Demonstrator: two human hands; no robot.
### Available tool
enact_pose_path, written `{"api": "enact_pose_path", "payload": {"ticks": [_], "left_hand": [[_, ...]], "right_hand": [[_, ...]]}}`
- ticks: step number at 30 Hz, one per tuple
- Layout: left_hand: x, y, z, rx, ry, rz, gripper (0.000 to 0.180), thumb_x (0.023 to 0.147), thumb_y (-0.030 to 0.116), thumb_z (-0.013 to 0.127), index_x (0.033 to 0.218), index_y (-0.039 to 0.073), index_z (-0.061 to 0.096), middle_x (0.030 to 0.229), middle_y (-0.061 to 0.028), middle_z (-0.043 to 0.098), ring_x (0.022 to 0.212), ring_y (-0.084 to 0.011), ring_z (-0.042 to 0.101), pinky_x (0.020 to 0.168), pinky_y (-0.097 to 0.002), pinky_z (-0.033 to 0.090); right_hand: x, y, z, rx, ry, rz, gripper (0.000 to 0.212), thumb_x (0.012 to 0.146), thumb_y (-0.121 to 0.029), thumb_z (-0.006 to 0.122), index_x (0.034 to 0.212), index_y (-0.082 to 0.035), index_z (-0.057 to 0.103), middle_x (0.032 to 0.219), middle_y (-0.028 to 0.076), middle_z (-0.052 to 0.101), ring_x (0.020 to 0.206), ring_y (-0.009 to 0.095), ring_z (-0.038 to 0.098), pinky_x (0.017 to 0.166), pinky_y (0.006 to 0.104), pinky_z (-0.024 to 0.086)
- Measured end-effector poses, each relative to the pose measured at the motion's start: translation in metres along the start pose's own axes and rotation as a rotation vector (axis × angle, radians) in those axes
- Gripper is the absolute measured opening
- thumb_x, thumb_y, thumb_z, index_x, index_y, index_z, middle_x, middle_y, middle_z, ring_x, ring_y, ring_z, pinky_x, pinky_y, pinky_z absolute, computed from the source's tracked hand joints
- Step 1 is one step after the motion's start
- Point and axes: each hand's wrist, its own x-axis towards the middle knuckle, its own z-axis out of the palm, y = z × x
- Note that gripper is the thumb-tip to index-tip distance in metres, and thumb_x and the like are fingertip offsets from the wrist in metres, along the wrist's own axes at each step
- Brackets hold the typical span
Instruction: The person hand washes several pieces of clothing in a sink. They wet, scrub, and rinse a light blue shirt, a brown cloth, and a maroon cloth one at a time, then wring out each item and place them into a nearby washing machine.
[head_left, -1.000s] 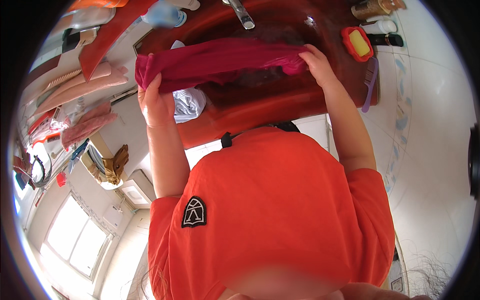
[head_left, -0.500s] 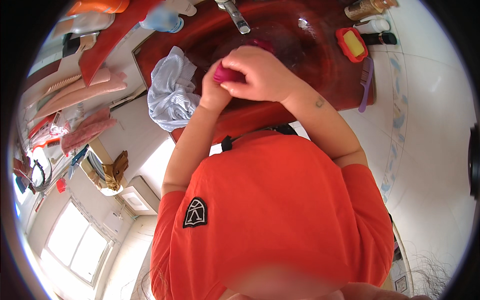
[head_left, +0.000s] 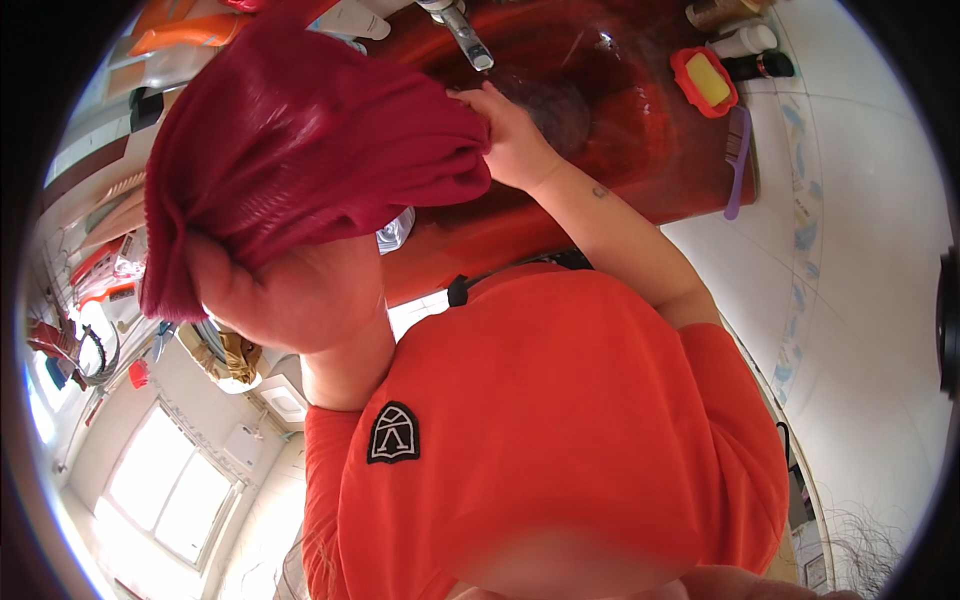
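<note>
A dark red, wet-looking cloth [head_left: 320, 130] is stretched out at the upper left, raised close to the camera. My left hand [head_left: 290, 295] grips its lower left edge, with most fingers hidden behind the fabric. My right hand [head_left: 515, 140] is closed on the gathered right end of the cloth, over the near left side of a red basin [head_left: 650, 150]. Above that hand, a chrome tap [head_left: 467, 38] reaches over the basin.
To the right are a red soap dish [head_left: 682, 66] with yellow soap [head_left: 708, 82], a purple comb [head_left: 737, 165] and several bottles. The cloth mostly covers a pale striped garment [head_left: 396, 230]. A white tube [head_left: 355, 18] stands at the back left.
The red cloth, bunched between both hands over the basin before, is now spread open. My left hand has lifted it up and left towards the camera; my right hand has shifted slightly.
</note>
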Motion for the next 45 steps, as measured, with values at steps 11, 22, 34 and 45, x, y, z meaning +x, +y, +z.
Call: {"api": "enact_pose_path", "payload": {"ticks": [11,22,34,45], "left_hand": [[-0.026,-0.096,-0.177,0.251,0.545,-0.396,0.047,0.098,0.022,0.051,0.140,0.001,0.044,0.144,-0.0127,0.048,0.132,-0.0311,0.046,0.112,-0.0491,0.035],[-0.076,-0.139,-0.223,0.822,0.391,-1.104,0.059,0.094,0.014,0.060,0.145,-0.001,0.037,0.136,-0.0171,0.054,0.122,-0.0260,0.057,0.100,-0.0347,0.046],[-0.090,-0.166,-0.249,1.287,0.013,-0.482,0.110,0.069,0.032,0.082,0.150,0.007,0.012,0.150,-0.0181,0.031,0.140,-0.0341,0.031,0.116,-0.0441,0.028],[-0.034,-0.132,-0.179,0.096,0.530,-0.185,0.033,0.099,0.022,0.046,0.127,0.006,0.053,0.121,-0.0095,0.062,0.113,-0.0277,0.059,0.101,-0.0428,0.047]], "right_hand": [[-0.009,0.087,-0.073,-0.432,-0.047,0.655,0.044,0.073,-0.022,0.071,0.111,-0.001,0.064,0.108,0.018,0.070,0.100,0.030,0.067,0.087,0.0373,0.053],[-0.013,0.146,-0.027,-1.081,-0.343,0.409,0.022,0.081,-0.016,0.060,0.098,-0.005,0.068,0.107,0.017,0.068,0.096,0.034,0.069,0.087,0.0449,0.054],[0.002,-0.056,-0.006,0.022,0.052,-0.033,0.037,0.070,-0.008,0.075,0.106,-0.001,0.067,0.129,0.013,0.057,0.118,0.027,0.055,0.098,0.0355,0.046],[-0.022,-0.101,-0.036,0.929,0.088,0.163,0.041,0.077,-0.003,0.075,0.115,0.002,0.063,0.112,0.009,0.066,0.099,0.018,0.064,0.091,0.0317,0.051]]}}
